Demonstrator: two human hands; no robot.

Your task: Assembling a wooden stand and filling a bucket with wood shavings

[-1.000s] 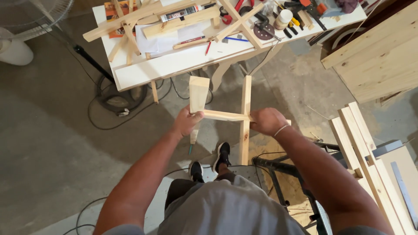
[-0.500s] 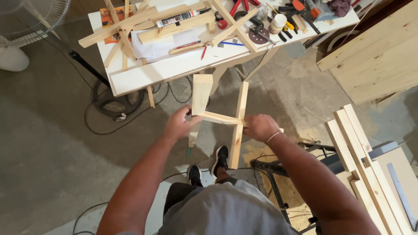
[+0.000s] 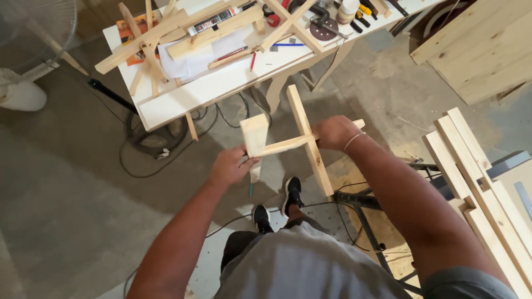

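Fingers (image 3: 332,133) of both hands grip the wooden cross-frame (image 3: 302,141) — one each end.

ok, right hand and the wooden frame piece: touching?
Touching. The head view shows the right hand wrapped around the cross slat of the wooden frame piece, beside the long upright slat, no gap visible.

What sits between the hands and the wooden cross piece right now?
Nothing visible. The left hand holds the wooden cross piece by its short block end, and the right hand grips it at the joint.
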